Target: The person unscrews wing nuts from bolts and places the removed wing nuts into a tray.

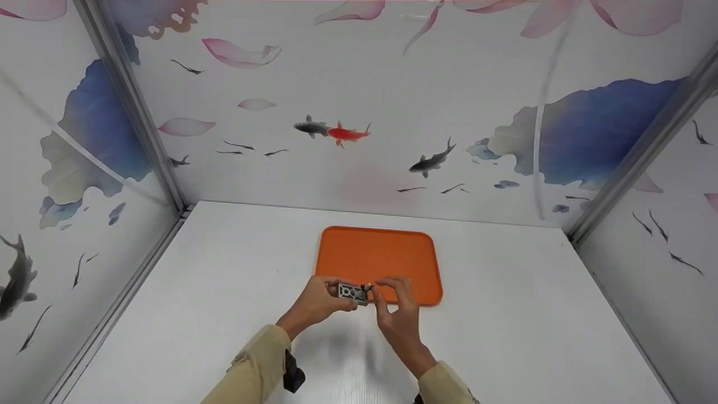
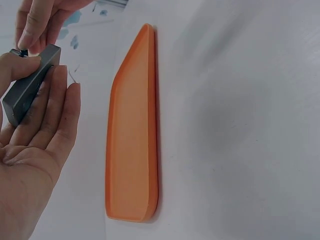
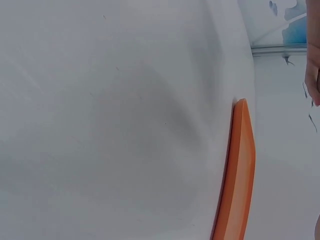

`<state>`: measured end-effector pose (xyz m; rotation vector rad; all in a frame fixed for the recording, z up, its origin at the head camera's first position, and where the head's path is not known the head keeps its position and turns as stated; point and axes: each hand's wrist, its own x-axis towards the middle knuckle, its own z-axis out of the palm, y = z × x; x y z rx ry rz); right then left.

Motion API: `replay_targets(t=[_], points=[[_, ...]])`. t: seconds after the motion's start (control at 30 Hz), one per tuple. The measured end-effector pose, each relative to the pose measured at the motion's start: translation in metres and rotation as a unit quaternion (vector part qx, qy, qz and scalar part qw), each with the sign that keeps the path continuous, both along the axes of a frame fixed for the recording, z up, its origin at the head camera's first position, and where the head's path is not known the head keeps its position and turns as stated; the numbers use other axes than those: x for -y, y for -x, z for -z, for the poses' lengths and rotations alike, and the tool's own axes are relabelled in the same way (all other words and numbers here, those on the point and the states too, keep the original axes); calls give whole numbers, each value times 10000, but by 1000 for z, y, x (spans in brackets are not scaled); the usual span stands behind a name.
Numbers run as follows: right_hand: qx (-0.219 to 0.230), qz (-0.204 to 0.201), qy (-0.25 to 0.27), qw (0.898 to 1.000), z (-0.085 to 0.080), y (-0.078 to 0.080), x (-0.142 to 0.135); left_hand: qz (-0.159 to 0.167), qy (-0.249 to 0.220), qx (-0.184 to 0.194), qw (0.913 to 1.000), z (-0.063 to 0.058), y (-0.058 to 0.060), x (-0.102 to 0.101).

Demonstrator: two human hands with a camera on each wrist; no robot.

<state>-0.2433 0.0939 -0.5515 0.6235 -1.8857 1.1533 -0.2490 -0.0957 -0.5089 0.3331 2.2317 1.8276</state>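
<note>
In the head view my left hand (image 1: 315, 303) holds a small grey rectangular block (image 1: 351, 292) with round openings on its face. Thumb and fingers grip it from the left, over the near edge of an orange tray (image 1: 377, 252). My right hand (image 1: 401, 320) pinches a tiny dark piece (image 1: 368, 287) at the block's right end. From the left wrist, the block (image 2: 31, 87) appears tilted, thumb on top and fingers beneath, with the right fingertips at its far end. Only a sliver of a hand (image 3: 314, 55) shows at the right wrist view's edge.
The tray lies flat on a white table (image 1: 505, 292), its bottom bare where visible. Printed panels (image 1: 381, 84) with fish and petals stand behind and on both sides, joined by grey metal posts (image 1: 134, 106). Shadows of the arms fall on the tabletop.
</note>
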Motion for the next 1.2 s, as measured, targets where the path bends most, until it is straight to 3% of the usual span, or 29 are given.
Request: replay_targets(t=[0.37,1.03,1.2], points=[[-44,80,-29,10000,-2,2,1,-29,-12,-1,10000,-1,2,0],[156,-430,-120,9989,-5,-2,4,57,-51,-74,9999,2,1,-2],[261,-374,-143,9989,-2,-2,2,14,29,-54,10000,1,0,-2]])
